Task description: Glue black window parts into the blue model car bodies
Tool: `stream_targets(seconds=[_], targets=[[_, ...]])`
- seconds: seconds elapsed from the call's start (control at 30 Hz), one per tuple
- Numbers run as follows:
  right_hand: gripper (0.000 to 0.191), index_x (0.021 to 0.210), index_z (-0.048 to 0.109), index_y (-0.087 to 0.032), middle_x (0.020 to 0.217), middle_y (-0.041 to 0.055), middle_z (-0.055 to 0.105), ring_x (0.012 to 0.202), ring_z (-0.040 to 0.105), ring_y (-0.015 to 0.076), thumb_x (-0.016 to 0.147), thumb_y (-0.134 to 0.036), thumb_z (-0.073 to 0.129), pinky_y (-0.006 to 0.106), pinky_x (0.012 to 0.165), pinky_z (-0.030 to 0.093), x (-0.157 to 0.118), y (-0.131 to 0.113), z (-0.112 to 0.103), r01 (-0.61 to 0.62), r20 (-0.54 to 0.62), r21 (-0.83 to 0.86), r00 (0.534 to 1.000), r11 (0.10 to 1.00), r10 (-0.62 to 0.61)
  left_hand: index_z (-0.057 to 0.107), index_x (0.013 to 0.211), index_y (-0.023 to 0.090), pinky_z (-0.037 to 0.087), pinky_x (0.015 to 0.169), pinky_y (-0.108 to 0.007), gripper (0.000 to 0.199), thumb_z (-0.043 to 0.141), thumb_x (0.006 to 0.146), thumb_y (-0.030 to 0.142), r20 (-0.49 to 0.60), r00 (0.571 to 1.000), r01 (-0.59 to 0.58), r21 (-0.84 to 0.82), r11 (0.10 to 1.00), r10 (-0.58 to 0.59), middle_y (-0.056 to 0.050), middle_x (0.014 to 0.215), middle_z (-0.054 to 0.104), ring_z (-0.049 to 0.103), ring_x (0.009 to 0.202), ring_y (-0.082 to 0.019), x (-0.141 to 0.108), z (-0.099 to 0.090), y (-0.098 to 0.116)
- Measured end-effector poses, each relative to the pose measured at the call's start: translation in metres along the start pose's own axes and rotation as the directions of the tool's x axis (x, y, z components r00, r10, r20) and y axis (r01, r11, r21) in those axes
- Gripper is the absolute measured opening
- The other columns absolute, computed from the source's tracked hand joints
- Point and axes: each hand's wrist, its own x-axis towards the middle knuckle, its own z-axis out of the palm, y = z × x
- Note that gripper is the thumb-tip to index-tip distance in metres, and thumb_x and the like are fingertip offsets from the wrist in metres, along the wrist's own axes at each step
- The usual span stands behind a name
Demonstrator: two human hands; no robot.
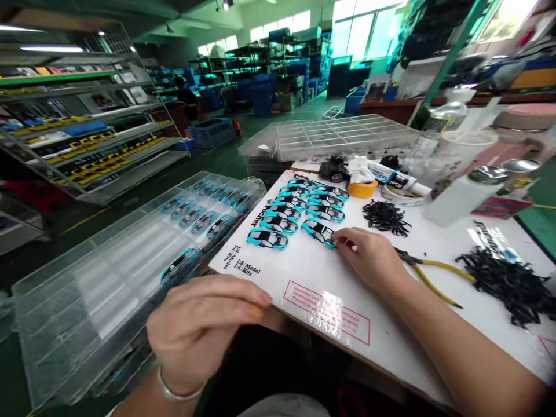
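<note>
My left hand (208, 324) hovers at the front edge of the white board (269, 284), its fingers drawn narrowly together, and I can't tell if anything sits between them. Beyond it, my right fingertips are bunched at the near end of a turquoise-and-black car body (319, 230), the front one of its column, though whether I grip or just touch it I can't tell. Farther off, more car bodies (282, 211) stand in two columns, left of a black pile (384, 217).
</note>
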Motion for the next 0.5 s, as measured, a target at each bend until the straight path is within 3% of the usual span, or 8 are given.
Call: stream_targets(seconds=[0.03,0.07,0.17,0.23,0.37,0.43,0.5], targets=[[0.023,0.100,0.068,-0.025,0.095,0.0009,0.071,0.076,0.065,0.0197,0.088,-0.020,0.050,0.031,0.068,0.045,0.000,0.001,0.000,-0.025,-0.017,0.011,1.000,1.000,0.025,0.077,0.082,0.025,0.055,0.049,-0.027,0.010,0.071,0.079,0.017,-0.053,0.992,-0.112,0.062,0.992,0.115,-0.004,0.078,0.074,0.066,0.060,-0.016,0.006,-0.004,-0.006],[0.025,0.105,0.068,-0.026,0.096,0.0004,0.071,0.076,0.066,0.0198,0.088,-0.021,0.050,0.032,0.069,0.046,0.000,0.002,0.000,-0.047,-0.020,0.025,0.999,0.999,0.047,0.077,0.083,0.023,0.053,0.049,-0.026,0.011,0.070,0.081,0.014,-0.114,0.985,-0.122,0.096,0.988,0.132,-0.005,0.082,0.074,0.065,0.060,-0.015,0.010,-0.010,-0.011],[0.029,0.110,0.068,-0.028,0.098,-0.0013,0.071,0.073,0.067,0.0198,0.086,-0.026,0.052,0.034,0.070,0.048,-0.001,0.004,-0.001,-0.084,0.005,0.061,0.997,0.995,0.083,0.075,0.077,0.020,0.049,0.049,-0.024,0.008,0.073,0.077,0.013,-0.311,0.950,-0.012,0.053,0.999,0.028,-0.005,0.081,0.073,0.062,0.061,-0.014,0.021,-0.034,-0.016],[0.030,0.111,0.067,-0.029,0.110,-0.0023,0.069,0.069,0.066,0.0177,0.084,-0.028,0.053,0.035,0.070,0.050,-0.002,0.004,-0.001,-0.070,0.021,0.080,0.997,0.994,0.068,0.074,0.075,0.020,0.046,0.048,-0.022,0.011,0.074,0.071,0.009,-0.408,0.913,0.033,0.023,0.999,-0.021,-0.006,0.078,0.071,0.063,0.067,-0.015,0.028,-0.051,-0.016],[0.036,0.116,0.064,-0.031,0.136,-0.0055,0.056,0.064,0.065,0.0141,0.082,-0.032,0.052,0.039,0.077,0.054,-0.001,0.005,0.000,-0.033,0.056,0.105,0.998,0.994,0.027,0.073,0.073,0.020,0.044,0.049,-0.021,0.016,0.071,0.068,0.006,-0.511,0.857,0.098,0.024,0.995,-0.072,-0.005,0.078,0.070,0.060,0.066,-0.013,0.039,-0.082,-0.017],[0.040,0.118,0.063,-0.033,0.140,-0.0061,0.052,0.067,0.066,0.0161,0.081,-0.037,0.051,0.041,0.078,0.055,0.000,0.005,-0.001,-0.041,0.066,0.108,0.997,0.993,0.034,0.073,0.073,0.020,0.045,0.049,-0.021,0.015,0.070,0.067,0.007,-0.541,0.836,0.128,0.043,0.991,-0.085,-0.004,0.078,0.070,0.058,0.059,-0.011,0.042,-0.097,-0.020],[0.041,0.117,0.063,-0.035,0.132,-0.0047,0.059,0.070,0.068,0.0211,0.079,-0.044,0.051,0.045,0.075,0.056,-0.001,0.006,-0.003,-0.074,0.081,0.105,0.995,0.992,0.065,0.072,0.072,0.019,0.046,0.050,-0.021,0.011,0.071,0.066,0.009,-0.552,0.828,0.174,0.086,0.981,-0.099,-0.003,0.077,0.070,0.056,0.055,-0.010,0.045,-0.116,-0.025]])
